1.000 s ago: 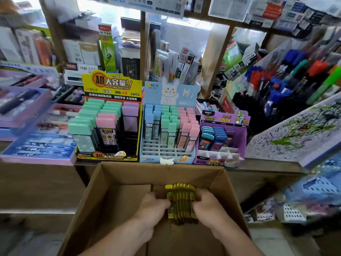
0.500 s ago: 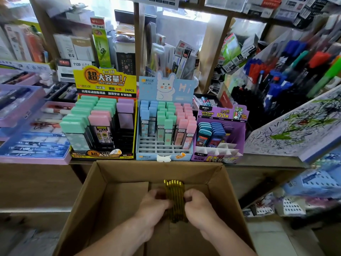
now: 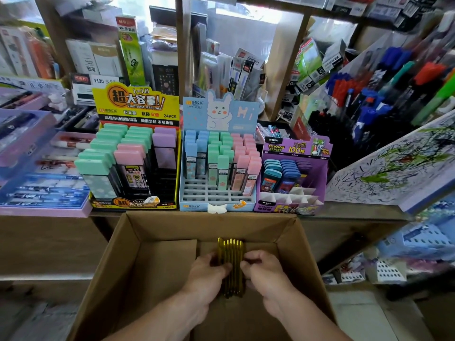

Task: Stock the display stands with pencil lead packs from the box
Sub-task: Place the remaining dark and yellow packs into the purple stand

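Crowded stationery shelves behind, both hands, left hand (image 3: 209,269) and right hand (image 3: 264,269), squeeze a yellow lead-pack bundle (image 3: 231,264) inside the box (image 3: 152,244); next, probably lift toward the blue stand (image 3: 216,205).

Bundle squeezed narrower inside the box

The left hand (image 3: 208,269) and right hand (image 3: 264,271) have closed in on the gold pencil lead packs (image 3: 231,264), pressing the once wider, looser stack into a tight upright row.

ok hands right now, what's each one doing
Left hand: closed on the packs, from the left.
Right hand: closed on the same packs, from the right.
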Demonstrator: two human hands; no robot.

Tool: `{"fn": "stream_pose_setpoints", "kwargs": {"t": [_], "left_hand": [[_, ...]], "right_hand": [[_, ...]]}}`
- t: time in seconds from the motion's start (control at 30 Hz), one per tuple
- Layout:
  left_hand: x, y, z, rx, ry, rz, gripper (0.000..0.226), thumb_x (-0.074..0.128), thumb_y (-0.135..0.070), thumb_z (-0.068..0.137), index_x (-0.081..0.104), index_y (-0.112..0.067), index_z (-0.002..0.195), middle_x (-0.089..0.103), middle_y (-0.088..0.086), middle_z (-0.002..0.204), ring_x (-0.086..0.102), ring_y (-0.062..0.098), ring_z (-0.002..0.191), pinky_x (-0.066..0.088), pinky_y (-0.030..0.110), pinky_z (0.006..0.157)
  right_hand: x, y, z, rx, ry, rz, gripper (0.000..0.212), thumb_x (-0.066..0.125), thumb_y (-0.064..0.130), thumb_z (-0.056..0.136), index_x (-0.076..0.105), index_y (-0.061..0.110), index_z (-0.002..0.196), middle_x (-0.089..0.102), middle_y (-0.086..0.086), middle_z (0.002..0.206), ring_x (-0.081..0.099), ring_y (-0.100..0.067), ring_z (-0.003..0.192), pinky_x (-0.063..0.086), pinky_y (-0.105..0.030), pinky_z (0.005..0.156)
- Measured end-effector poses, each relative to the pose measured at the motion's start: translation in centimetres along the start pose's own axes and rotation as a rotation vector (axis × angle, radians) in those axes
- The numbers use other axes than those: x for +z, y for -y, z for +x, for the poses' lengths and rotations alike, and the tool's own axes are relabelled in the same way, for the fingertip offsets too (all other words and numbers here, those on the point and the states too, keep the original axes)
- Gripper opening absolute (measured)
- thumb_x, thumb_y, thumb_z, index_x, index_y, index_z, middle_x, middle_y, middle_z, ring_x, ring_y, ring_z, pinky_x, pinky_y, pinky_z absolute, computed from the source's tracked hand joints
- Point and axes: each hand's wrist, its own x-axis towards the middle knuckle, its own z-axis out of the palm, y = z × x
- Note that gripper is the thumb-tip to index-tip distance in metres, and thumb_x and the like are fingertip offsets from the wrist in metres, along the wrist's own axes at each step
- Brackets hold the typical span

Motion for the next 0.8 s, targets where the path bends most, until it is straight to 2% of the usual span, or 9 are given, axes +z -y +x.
{"fn": "stream_pose_setpoints", "kwargs": {"t": [0.13,0.2,0.27,0.37,0.4,0.47,0.57,0.67,0.8], "left_hand": [[0.2,0.2,0.1,-0.008,0.017,0.035,0.017,0.067,-0.012,0.096,0.070,-0.013,0.113,0.077,0.008,0.102,0.072,0.023,0.096,0.061,0.041,0.089],[0.3,0.2,0.0,-0.020,0.013,-0.007,0.024,0.067,-0.012,0.095,0.069,-0.011,0.119,0.076,0.011,0.105,0.072,0.027,0.099,0.059,0.046,0.093],[0.4,0.2,0.0,-0.041,0.022,-0.063,0.031,0.067,-0.012,0.095,0.064,-0.012,0.126,0.076,0.011,0.107,0.071,0.028,0.102,0.059,0.045,0.095],[0.2,0.3,0.2,-0.057,0.024,-0.102,0.010,0.067,-0.010,0.095,0.067,-0.019,0.097,0.079,0.000,0.076,0.074,0.023,0.090,0.061,0.036,0.079],[0.1,0.3,0.3,-0.059,0.019,-0.111,0.014,0.067,-0.008,0.095,0.065,-0.021,0.089,0.078,-0.001,0.071,0.073,0.022,0.087,0.060,0.032,0.072],[0.0,0.0,0.1,-0.057,0.026,-0.116,0.014,0.066,-0.008,0.096,0.066,-0.020,0.091,0.079,0.002,0.076,0.074,0.023,0.087,0.057,0.028,0.065],[0.1,-0.6,-0.2,-0.070,0.059,-0.147,0.015,0.063,-0.006,0.096,0.068,-0.011,0.110,0.078,0.015,0.094,0.074,0.030,0.093,0.058,0.032,0.068],[-0.2,-1.4,-0.7,-0.089,0.081,-0.207,0.016,0.063,-0.007,0.097,0.061,-0.014,0.111,0.076,0.018,0.099,0.071,0.031,0.095,0.056,0.034,0.069],[-0.6,-2.5,-1.6,-0.075,0.134,-0.223,0.012,0.062,-0.012,0.098,0.061,-0.020,0.107,0.076,0.016,0.102,0.070,0.032,0.103,0.056,0.047,0.092]], "right_hand": [[0.0,-0.3,0.6,0.056,0.065,0.065,0.017,0.060,0.004,0.100,0.067,0.010,0.114,0.072,-0.009,0.114,0.067,-0.025,0.110,0.053,-0.045,0.106],[0.1,-0.4,0.8,0.070,0.093,0.104,0.022,0.058,0.002,0.101,0.069,0.009,0.119,0.073,-0.010,0.112,0.068,-0.025,0.109,0.053,-0.045,0.106],[0.1,-0.3,0.8,0.085,0.108,0.150,0.025,0.058,0.001,0.101,0.066,0.009,0.123,0.073,-0.012,0.113,0.068,-0.026,0.108,0.053,-0.046,0.105],[0.1,0.0,0.6,0.105,0.128,0.231,0.028,0.059,-0.001,0.100,0.063,0.009,0.125,0.072,-0.014,0.113,0.070,-0.026,0.105,0.055,-0.047,0.104],[0.1,0.1,0.5,0.104,0.133,0.251,0.029,0.059,-0.002,0.099,0.062,0.009,0.126,0.072,-0.014,0.112,0.070,-0.026,0.104,0.055,-0.046,0.103],[0.1,0.3,0.3,0.093,0.149,0.285,0.031,0.059,-0.004,0.099,0.062,0.008,0.128,0.073,-0.014,0.111,0.070,-0.026,0.102,0.058,-0.043,0.099],[-0.2,0.7,-0.2,0.088,0.189,0.334,0.034,0.059,-0.006,0.099,0.062,0.007,0.130,0.074,-0.016,0.110,0.072,-0.026,0.100,0.061,-0.034,0.080],[-0.6,0.8,-0.4,0.088,0.211,0.346,0.037,0.062,-0.004,0.097,0.063,0.008,0.132,0.076,-0.015,0.111,0.073,-0.027,0.103,0.061,-0.037,0.085],[-1.0,1.1,-0.5,0.086,0.253,0.389,0.037,0.066,-0.002,0.095,0.065,0.010,0.130,0.078,-0.015,0.107,0.075,-0.028,0.103,0.061,-0.041,0.088]]}}
